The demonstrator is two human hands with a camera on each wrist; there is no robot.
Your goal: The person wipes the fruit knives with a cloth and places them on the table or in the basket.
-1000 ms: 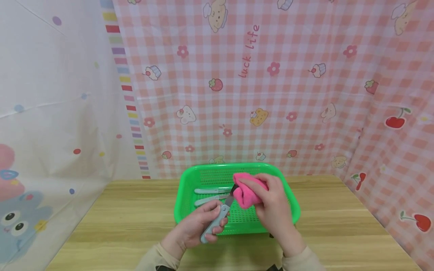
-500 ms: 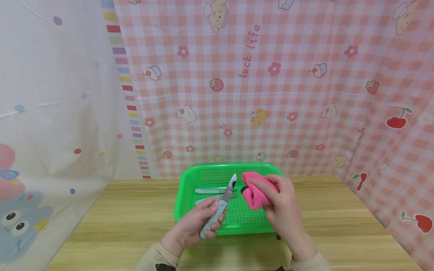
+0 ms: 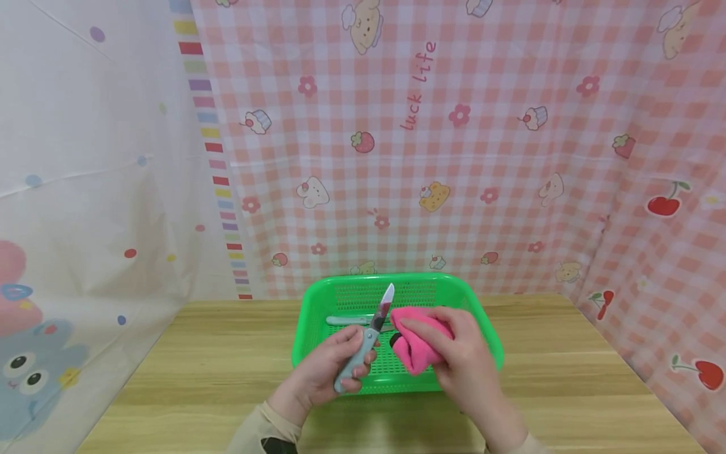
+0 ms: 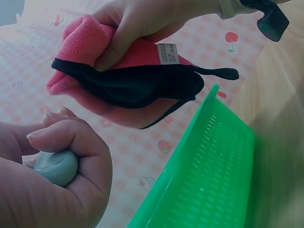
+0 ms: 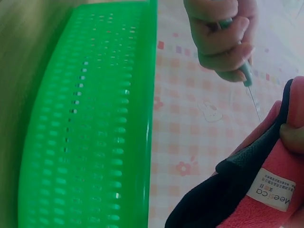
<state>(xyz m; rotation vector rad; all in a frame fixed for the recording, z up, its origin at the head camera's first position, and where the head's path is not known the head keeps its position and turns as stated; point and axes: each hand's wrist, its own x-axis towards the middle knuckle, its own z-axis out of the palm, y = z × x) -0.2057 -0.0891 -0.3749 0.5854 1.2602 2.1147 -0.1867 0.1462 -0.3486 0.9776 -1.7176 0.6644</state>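
My left hand [image 3: 323, 372] grips a small knife [image 3: 357, 362] by its pale blue-grey handle, the blade pointing up and away over the basket. Pink reflections show on the blade [image 3: 384, 306]. In my right hand [image 3: 467, 362] is a folded pink towel [image 3: 416, 343], just right of the blade; whether they touch I cannot tell. Black trim, a loop and a white label [image 5: 271, 189] show on the towel in the wrist views. Seen from the left wrist, the handle's butt [image 4: 58, 167] pokes out of the curled fingers.
A green perforated basket [image 3: 391, 279] stands on the wood-grain table [image 3: 198, 366] under both hands. Inside lies another pale-handled knife [image 3: 343, 320]; part of a further blade shows behind the left hand. Pink checked cloth [image 3: 488, 157] hangs behind the table.
The towel covered the blade's tip a second ago, slid off to the right, and has now come back left and lower beside the blade. The knife has tilted slightly more upright.
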